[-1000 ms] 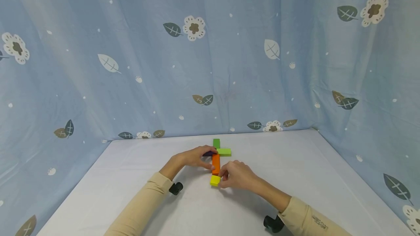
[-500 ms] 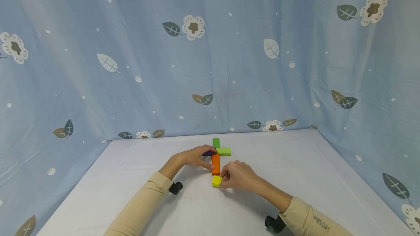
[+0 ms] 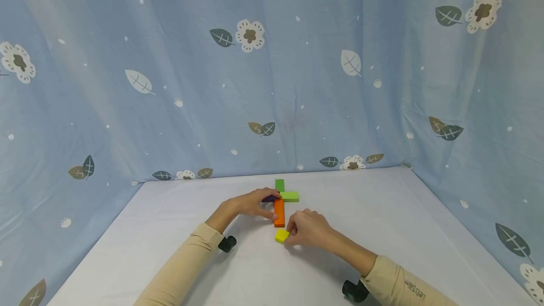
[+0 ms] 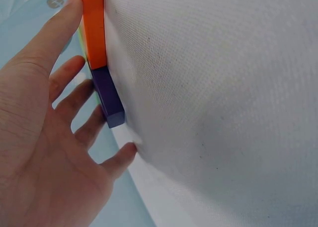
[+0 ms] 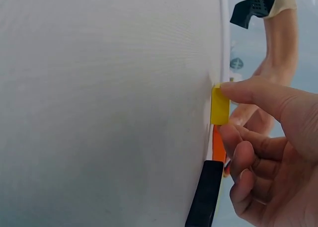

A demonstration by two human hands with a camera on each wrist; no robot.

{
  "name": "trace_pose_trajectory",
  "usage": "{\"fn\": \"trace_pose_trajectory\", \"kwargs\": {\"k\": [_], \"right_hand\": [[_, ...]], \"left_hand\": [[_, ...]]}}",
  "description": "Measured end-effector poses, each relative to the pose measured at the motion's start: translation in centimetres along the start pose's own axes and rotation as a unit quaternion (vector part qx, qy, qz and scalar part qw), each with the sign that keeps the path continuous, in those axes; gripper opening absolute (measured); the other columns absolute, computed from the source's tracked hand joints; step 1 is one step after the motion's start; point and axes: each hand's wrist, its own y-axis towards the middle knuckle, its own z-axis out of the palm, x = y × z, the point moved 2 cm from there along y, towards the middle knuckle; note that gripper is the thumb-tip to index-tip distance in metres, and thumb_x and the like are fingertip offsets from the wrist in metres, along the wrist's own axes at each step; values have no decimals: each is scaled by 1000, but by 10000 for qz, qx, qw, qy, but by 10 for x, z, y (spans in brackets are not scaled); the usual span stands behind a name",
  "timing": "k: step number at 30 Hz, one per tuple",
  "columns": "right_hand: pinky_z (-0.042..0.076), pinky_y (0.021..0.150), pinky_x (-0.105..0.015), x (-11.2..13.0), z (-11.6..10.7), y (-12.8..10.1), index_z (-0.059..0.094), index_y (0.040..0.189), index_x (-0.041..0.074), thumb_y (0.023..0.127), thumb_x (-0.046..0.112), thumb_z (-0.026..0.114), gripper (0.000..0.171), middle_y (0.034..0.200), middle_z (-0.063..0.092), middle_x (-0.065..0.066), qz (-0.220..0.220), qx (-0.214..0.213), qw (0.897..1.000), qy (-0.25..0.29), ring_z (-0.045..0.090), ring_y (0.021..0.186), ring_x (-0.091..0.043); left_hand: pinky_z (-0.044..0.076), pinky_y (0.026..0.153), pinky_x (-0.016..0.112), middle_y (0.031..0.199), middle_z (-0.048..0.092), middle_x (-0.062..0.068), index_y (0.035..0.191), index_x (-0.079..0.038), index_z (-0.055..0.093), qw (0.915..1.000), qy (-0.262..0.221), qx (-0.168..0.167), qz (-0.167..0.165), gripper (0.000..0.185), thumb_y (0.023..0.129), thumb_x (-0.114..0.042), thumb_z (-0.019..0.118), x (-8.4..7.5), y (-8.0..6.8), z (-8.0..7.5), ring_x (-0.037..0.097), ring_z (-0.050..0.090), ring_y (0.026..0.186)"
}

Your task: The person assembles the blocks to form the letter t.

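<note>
Flat coloured blocks lie together mid-table. An orange block [image 3: 279, 212] runs lengthwise, with a purple block [image 3: 269, 198] on the left at its far end. On the right there is a light green block [image 3: 290, 196], and a dark green block [image 3: 280, 185] sits beyond it. My left hand [image 3: 254, 204] rests against the orange block [image 4: 94, 28] with its thumb. Its straight fingers lie on the purple block [image 4: 109, 100]. My right hand [image 3: 307, 227] pinches a small yellow block [image 3: 281, 235] [image 5: 219, 105] just off the orange block's near end.
The white table [image 3: 382, 230] is closed in at the back and on both sides by a blue flowered curtain [image 3: 297, 84]. Black wrist cameras sit on my left wrist [image 3: 227, 243] and right wrist [image 3: 354, 291].
The right hand has drawn the yellow block slightly nearer and rightward, turning it a little off the orange block's end. The left hand and the other blocks have stayed put.
</note>
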Motion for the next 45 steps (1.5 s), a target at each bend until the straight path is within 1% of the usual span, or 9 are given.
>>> {"fn": "trace_pose_trajectory", "kwargs": {"k": [11,19,27,31,37,45], "right_hand": [[40,46,-19,6,2,2,70,75,13,66,39,77,28,55,53,11,185,30,9996,-200,46,47,-6],[41,47,-19,6,3,4,70,75,13,66,41,77,30,57,55,11,288,46,9993,-238,47,48,-6],[40,46,-20,6,4,7,66,68,17,65,41,78,26,57,55,11,325,-62,9992,-239,46,48,-7],[40,46,-20,5,6,9,66,67,18,64,41,78,26,57,55,12,312,-104,9992,-241,46,48,-6],[39,46,-20,4,7,10,66,68,18,65,41,78,26,56,54,12,306,-137,9992,-196,45,48,-6],[40,47,-20,4,5,10,65,67,19,64,41,78,27,57,54,12,306,-178,9993,-131,46,50,-6]], "left_hand": [[26,110,43,139,39,-3,132,-23,42,9999,-105,-12,-13,64,77,-47,66,1,-1,2,18,35,129],[25,111,43,140,38,-4,133,-25,41,9998,-93,7,-154,65,77,-48,66,2,-2,3,17,34,130],[26,110,42,140,39,-3,132,-23,41,9999,-99,2,-64,64,77,-46,66,0,-2,2,18,35,129],[26,110,42,140,39,-3,132,-23,42,9999,-136,5,-55,65,77,-46,67,0,-2,1,18,35,129],[27,110,42,139,40,-2,132,-22,42,10000,-52,-2,41,65,77,-47,66,2,0,2,18,36,128],[26,110,41,139,39,-2,133,-20,42,9999,-124,24,-51,65,77,-44,67,-3,-2,-1,18,35,130]]}}
